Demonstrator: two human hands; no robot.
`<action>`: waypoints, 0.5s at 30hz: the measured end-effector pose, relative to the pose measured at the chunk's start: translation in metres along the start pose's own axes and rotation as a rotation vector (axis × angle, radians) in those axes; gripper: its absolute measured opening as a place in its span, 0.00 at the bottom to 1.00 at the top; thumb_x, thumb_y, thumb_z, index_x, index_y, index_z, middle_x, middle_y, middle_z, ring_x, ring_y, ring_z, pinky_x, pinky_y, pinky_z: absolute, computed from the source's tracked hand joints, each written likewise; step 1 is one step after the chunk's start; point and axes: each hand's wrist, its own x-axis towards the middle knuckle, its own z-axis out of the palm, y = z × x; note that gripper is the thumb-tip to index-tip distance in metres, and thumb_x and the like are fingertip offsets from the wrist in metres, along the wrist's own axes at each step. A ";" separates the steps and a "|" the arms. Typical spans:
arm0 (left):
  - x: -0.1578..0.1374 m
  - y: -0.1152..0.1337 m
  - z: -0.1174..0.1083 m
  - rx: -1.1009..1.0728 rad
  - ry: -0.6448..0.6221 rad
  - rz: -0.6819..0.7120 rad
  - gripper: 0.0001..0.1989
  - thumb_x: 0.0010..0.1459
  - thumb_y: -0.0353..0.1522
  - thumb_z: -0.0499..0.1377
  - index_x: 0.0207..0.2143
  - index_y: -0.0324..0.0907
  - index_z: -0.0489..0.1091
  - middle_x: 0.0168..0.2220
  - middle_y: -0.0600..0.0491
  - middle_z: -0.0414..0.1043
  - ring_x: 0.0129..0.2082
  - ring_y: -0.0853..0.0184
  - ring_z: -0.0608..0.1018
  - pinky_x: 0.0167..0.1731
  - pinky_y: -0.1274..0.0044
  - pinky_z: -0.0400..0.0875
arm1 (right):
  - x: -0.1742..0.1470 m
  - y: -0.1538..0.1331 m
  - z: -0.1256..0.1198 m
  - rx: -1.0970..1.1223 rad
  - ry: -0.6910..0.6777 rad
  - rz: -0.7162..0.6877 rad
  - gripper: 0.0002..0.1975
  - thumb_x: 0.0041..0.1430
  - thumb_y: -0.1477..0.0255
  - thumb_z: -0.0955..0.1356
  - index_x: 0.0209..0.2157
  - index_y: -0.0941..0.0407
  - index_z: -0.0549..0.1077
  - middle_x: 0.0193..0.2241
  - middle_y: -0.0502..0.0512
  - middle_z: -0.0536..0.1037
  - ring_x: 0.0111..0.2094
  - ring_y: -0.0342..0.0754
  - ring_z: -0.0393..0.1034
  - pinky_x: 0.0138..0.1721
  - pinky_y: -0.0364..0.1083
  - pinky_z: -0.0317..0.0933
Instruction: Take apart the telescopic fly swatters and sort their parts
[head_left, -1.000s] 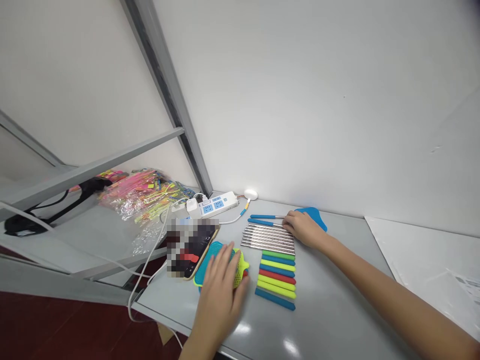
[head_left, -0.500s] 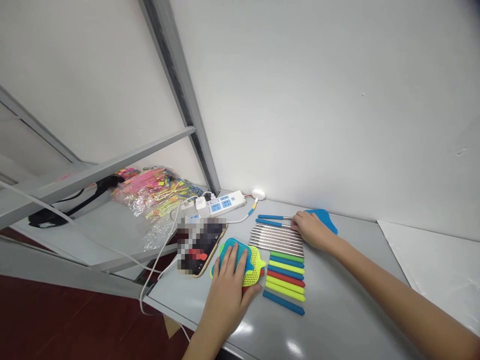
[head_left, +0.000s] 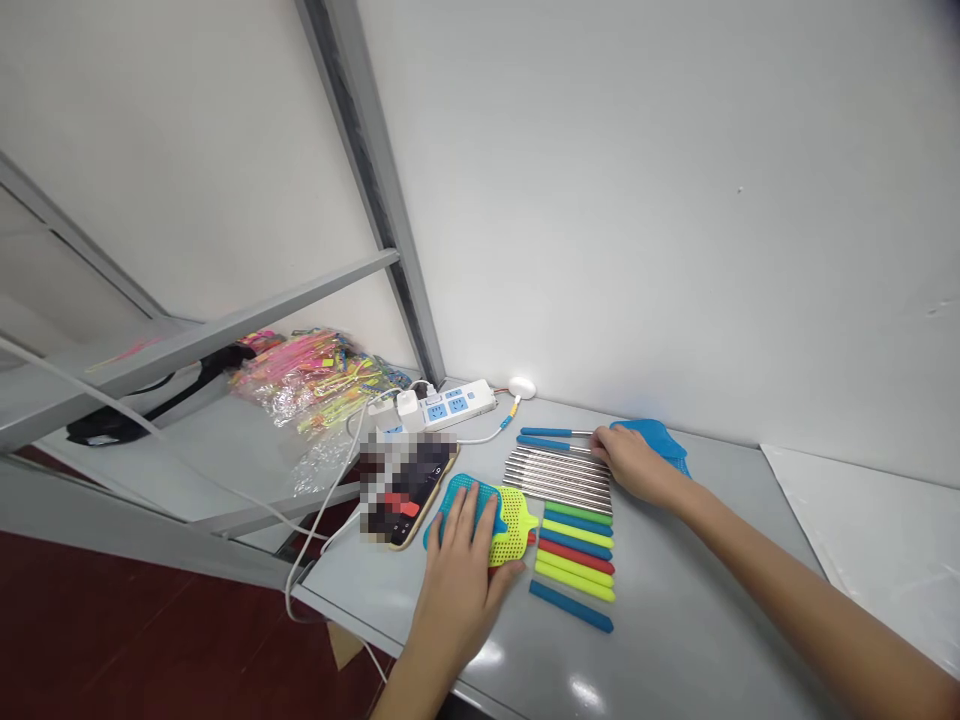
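My left hand [head_left: 459,560] lies flat, fingers spread, on a pile of perforated fly swatter heads. A blue head [head_left: 493,495] is on top, a yellow-green head [head_left: 514,530] under it, and a bit of red shows below. My right hand [head_left: 634,465] closes around the thin metal shaft of a blue fly swatter [head_left: 546,433] near the wall. A second blue handle [head_left: 544,443] lies alongside, and blue heads [head_left: 646,436] show past the hand. Metal rods [head_left: 559,475] lie in a row between the hands, above loose coloured handles [head_left: 576,550] in green, blue, yellow and red.
A phone [head_left: 424,490], partly pixelated, lies left of the swatter heads. Behind it are a white power strip [head_left: 457,402] with plugs and a white round device [head_left: 521,387]. Colourful items in clear plastic [head_left: 322,370] fill the left shelf. A white sheet [head_left: 847,530] lies right.
The view has shifted slightly. Beside my right hand, more of a second blue swatter head now shows past the first. My left hand stays on the pile.
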 end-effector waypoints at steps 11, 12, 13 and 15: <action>-0.002 -0.003 -0.001 -0.086 0.001 -0.029 0.27 0.67 0.40 0.48 0.67 0.45 0.52 0.68 0.46 0.51 0.67 0.54 0.55 0.63 0.56 0.50 | -0.017 -0.009 -0.023 0.164 -0.019 0.000 0.10 0.66 0.63 0.60 0.33 0.51 0.68 0.30 0.51 0.76 0.37 0.52 0.68 0.48 0.54 0.57; -0.002 -0.004 -0.002 -0.091 0.000 -0.030 0.27 0.67 0.40 0.47 0.66 0.44 0.52 0.68 0.46 0.52 0.67 0.55 0.55 0.63 0.56 0.49 | -0.019 -0.011 -0.025 0.178 -0.015 0.006 0.10 0.66 0.62 0.60 0.33 0.51 0.68 0.30 0.51 0.76 0.36 0.52 0.68 0.46 0.53 0.58; -0.001 -0.004 -0.002 -0.094 -0.001 -0.029 0.27 0.68 0.40 0.47 0.66 0.44 0.52 0.68 0.46 0.52 0.67 0.56 0.55 0.64 0.55 0.47 | -0.021 -0.012 -0.027 0.193 -0.008 0.013 0.11 0.66 0.62 0.60 0.33 0.51 0.68 0.30 0.51 0.76 0.35 0.51 0.69 0.43 0.51 0.60; 0.002 -0.004 -0.004 -0.097 0.006 -0.023 0.26 0.68 0.40 0.46 0.66 0.43 0.52 0.68 0.46 0.52 0.67 0.57 0.55 0.64 0.55 0.44 | -0.025 -0.015 -0.032 0.226 0.011 0.032 0.12 0.66 0.62 0.59 0.34 0.51 0.68 0.31 0.52 0.76 0.33 0.50 0.68 0.35 0.48 0.61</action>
